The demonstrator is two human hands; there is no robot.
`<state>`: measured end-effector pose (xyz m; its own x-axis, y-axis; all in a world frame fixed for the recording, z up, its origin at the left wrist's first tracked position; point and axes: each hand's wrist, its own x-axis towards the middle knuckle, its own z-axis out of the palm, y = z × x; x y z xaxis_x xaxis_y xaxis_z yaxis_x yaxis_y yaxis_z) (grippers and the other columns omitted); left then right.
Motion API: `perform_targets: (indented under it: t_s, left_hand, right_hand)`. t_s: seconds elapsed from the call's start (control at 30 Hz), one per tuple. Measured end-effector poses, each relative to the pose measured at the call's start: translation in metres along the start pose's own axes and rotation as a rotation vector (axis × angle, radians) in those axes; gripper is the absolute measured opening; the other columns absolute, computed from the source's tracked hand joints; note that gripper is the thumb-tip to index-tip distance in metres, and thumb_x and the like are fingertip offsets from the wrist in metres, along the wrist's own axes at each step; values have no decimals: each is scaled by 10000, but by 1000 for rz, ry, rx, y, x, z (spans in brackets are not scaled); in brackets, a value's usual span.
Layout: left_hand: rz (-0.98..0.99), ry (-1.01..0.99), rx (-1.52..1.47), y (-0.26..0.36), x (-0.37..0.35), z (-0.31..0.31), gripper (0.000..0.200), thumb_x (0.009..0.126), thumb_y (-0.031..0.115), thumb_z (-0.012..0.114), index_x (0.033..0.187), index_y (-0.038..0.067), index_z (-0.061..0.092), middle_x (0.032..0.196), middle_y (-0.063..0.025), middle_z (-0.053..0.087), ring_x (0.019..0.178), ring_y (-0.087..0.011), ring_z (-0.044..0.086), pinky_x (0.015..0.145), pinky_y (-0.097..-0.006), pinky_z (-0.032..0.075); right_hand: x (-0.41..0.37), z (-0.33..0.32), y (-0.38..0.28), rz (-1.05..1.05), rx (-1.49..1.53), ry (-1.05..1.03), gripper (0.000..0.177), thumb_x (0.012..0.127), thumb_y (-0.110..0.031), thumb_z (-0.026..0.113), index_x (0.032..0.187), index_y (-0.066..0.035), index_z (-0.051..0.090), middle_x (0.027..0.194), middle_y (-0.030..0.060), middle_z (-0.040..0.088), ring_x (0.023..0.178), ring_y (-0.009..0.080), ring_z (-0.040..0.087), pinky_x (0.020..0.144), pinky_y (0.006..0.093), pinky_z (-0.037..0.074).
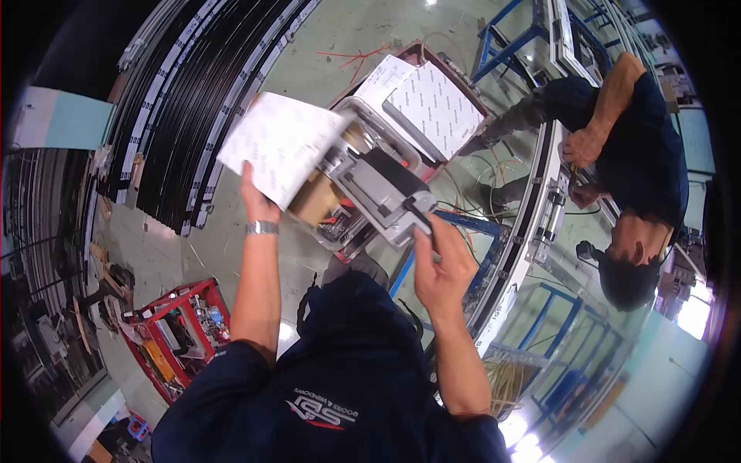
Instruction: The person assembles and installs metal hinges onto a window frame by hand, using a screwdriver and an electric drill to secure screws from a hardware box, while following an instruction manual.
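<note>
My left hand (258,201), with a metal watch at the wrist, grips the near edge of a white box (282,147) covered in small print, holding it tilted. My right hand (444,266) is closed on the near end of a grey and black metal fitting (378,193), whose exact kind I cannot make out. The fitting is held over a red cart (351,251), close to the right of the white box. Below the hands, a brown cardboard piece (316,199) and several small parts partly show.
More white printed boxes (436,108) lie at the cart's far end. A co-worker (633,147) bends over a long frame (525,216) on the right. Black profiles (193,100) lie at the upper left. A red tool rack (181,328) stands at the lower left.
</note>
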<state>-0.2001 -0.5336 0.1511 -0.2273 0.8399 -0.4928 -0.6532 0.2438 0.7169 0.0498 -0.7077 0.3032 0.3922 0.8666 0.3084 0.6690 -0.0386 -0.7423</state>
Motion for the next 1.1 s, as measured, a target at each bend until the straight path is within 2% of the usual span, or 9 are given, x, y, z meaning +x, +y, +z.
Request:
perform_targets:
  t_s: [0.17, 0.43, 0.57, 0.6, 0.7, 0.73, 0.87, 1.0, 1.1]
  left_hand:
    - [-173, -28, -133, 59, 35, -32, 609, 1035, 460, 401, 1421, -5, 477, 1380, -191, 573, 1234, -341, 581, 1070, -479, 458]
    - [-163, -114, -125, 70, 25, -35, 608, 1033, 462, 418, 1410, -10, 490, 1363, -194, 586, 1214, -344, 594, 1075, -483, 454]
    - [-171, -83, -159, 65, 10, -38, 607, 1031, 460, 432, 1408, -11, 491, 1363, -195, 586, 1211, -344, 596, 1078, -484, 451]
    - [-172, -73, -171, 63, 5, -39, 606, 1030, 459, 435, 1408, -11, 492, 1363, -195, 586, 1210, -344, 596, 1079, -484, 450]
    - [-173, -52, -194, 61, -12, -42, 606, 1028, 458, 446, 1407, -13, 493, 1363, -196, 586, 1208, -345, 598, 1081, -484, 448]
    - [-169, -47, -199, 62, -18, -43, 605, 1028, 458, 449, 1406, -13, 493, 1363, -196, 586, 1207, -345, 598, 1082, -484, 448]
    - [-148, -4, -195, 56, -49, -40, 605, 1025, 456, 463, 1405, -14, 494, 1364, -197, 587, 1204, -346, 600, 1084, -485, 445]
    - [-91, 7, -171, 59, -89, -50, 604, 1023, 454, 476, 1403, -16, 495, 1364, -198, 587, 1201, -347, 602, 1087, -485, 442]
    - [-133, -195, -201, 88, -103, -94, 636, 1014, 481, 486, 1413, -14, 481, 1368, -202, 584, 1204, -353, 599, 1090, -491, 441]
  right_hand:
    - [20, 4, 22, 242, 87, -55, 214, 893, -63, 697, 1051, 82, 687, 753, 129, 632, 609, 169, 565, 574, 294, 450]
    - [17, 101, 125, 373, 185, -132, 303, 912, -158, 696, 1065, 103, 680, 772, 159, 650, 639, 184, 590, 608, 337, 465]
    - [-2, 150, 160, 458, 432, -52, 305, 929, -152, 688, 1145, 63, 679, 852, 123, 696, 701, 180, 623, 654, 317, 489]
    - [-8, 155, 164, 529, 352, -114, 302, 930, -121, 676, 1188, 36, 672, 992, 146, 720, 860, 207, 674, 778, 313, 515]
    - [-28, 161, 167, 460, 225, -167, 311, 928, -92, 663, 1219, 18, 662, 1156, 179, 700, 1069, 226, 664, 911, 305, 498]
    - [-36, 159, 171, 475, 279, -196, 327, 935, -104, 644, 1249, -12, 651, 1268, 165, 665, 1226, 284, 604, 1058, 396, 428]
    - [-52, 160, 187, 53, -141, -216, 332, 943, -190, 637, 1250, -67, 659, 1253, 108, 672, 1294, 411, 500, 1142, 572, 277]
    - [-51, 163, 193, 29, -277, -223, 346, 912, -219, 668, 1246, -130, 671, 1216, 74, 688, 1309, 367, 480, 1144, 553, 289]
    - [-55, 163, 190, 79, -291, -210, 362, 906, -229, 678, 1259, -145, 666, 1222, 57, 690, 1327, 356, 463, 1155, 555, 268]
